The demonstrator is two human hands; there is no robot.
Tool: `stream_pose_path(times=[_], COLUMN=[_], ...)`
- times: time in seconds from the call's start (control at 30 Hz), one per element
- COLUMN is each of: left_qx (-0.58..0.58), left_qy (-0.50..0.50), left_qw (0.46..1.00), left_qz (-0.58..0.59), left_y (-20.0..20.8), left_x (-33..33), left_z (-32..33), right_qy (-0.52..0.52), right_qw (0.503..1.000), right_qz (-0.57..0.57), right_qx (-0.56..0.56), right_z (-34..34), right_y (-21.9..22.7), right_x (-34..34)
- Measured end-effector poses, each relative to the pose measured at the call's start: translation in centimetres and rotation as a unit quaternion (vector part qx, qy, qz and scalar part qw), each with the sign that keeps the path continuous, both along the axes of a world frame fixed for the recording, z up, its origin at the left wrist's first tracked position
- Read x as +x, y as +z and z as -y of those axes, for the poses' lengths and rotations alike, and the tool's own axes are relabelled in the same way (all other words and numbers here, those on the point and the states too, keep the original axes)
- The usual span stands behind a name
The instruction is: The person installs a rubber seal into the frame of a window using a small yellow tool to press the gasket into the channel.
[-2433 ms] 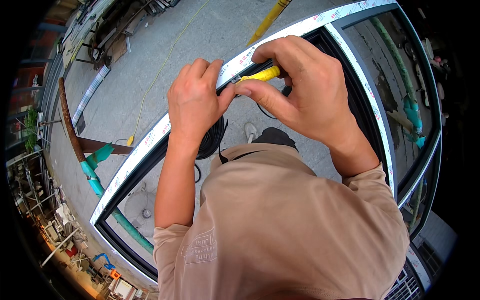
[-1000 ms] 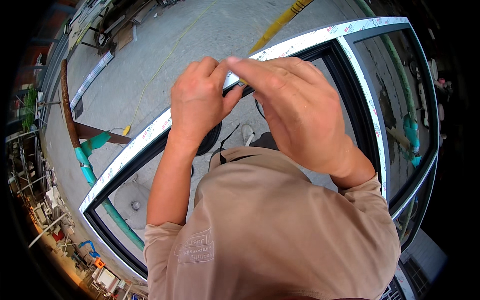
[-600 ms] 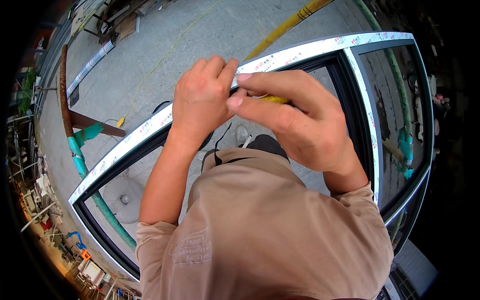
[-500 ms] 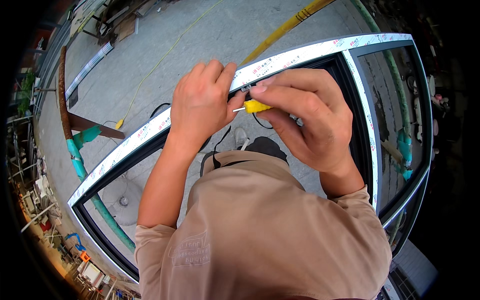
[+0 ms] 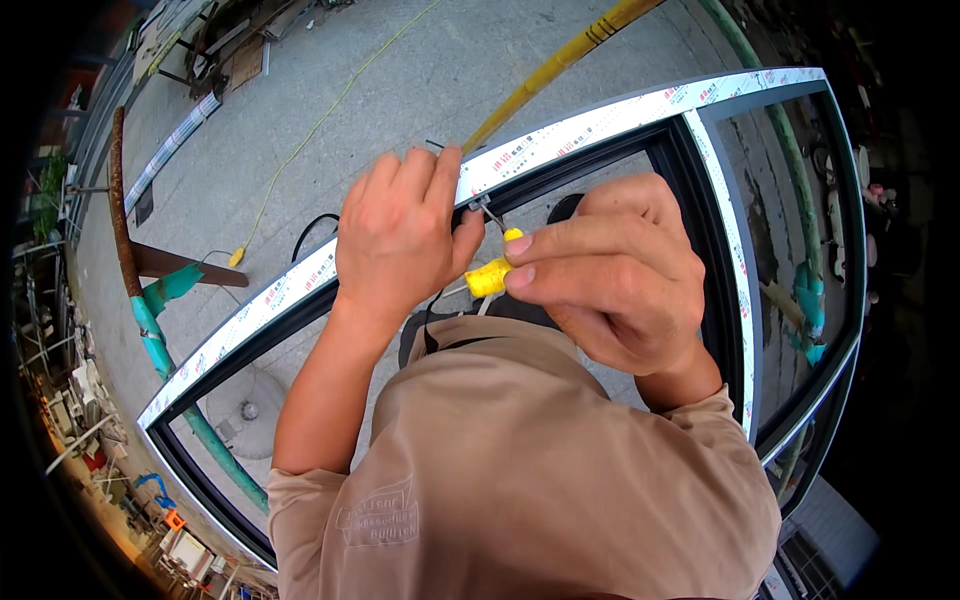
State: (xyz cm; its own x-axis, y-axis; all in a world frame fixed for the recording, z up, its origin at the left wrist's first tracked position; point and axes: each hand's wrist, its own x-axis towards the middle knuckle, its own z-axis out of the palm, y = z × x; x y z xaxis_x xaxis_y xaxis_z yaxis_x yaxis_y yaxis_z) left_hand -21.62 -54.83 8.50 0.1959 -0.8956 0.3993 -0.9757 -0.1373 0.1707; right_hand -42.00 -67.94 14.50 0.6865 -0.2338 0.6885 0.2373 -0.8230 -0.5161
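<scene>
Right hand (image 5: 610, 275) pinches yellow screwdriver (image 5: 490, 275); left hand (image 5: 400, 240) clenched, steadying small screw (image 5: 480, 207) at frame (image 5: 600, 125). Risk: tip slipping, screw dropping.

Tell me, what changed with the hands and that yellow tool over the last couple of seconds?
The right hand slid back along the yellow tool, from wrapping it to pinching its handle with the fingertips. The left hand stayed on the frame, by the tool's tip.
</scene>
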Motion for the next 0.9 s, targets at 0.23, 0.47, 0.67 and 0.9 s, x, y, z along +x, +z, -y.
stream_pose_path(times=[0.23,0.47,0.67,0.9], left_qx=[-0.005,-0.008,-0.008,-0.009], left_qy=[0.002,-0.003,-0.005,-0.003], left_qw=[1.000,1.000,0.999,0.999], left_qz=[-0.012,-0.027,-0.034,-0.039], left_y=[-0.09,0.04,0.15,0.06], left_x=[0.05,0.30,0.31,0.28], left_z=[-0.08,0.00,0.08,0.15], right_qy=[-0.011,0.012,0.010,0.032], right_qw=[1.000,1.000,1.000,0.999], right_qz=[0.014,0.023,0.007,-0.003], right_qx=[-0.010,-0.012,-0.006,-0.007], right_z=[0.21,0.56,0.43,0.87], right_y=[0.03,-0.33,-0.32,-0.10], right_x=[0.25,0.63,0.75,0.73])
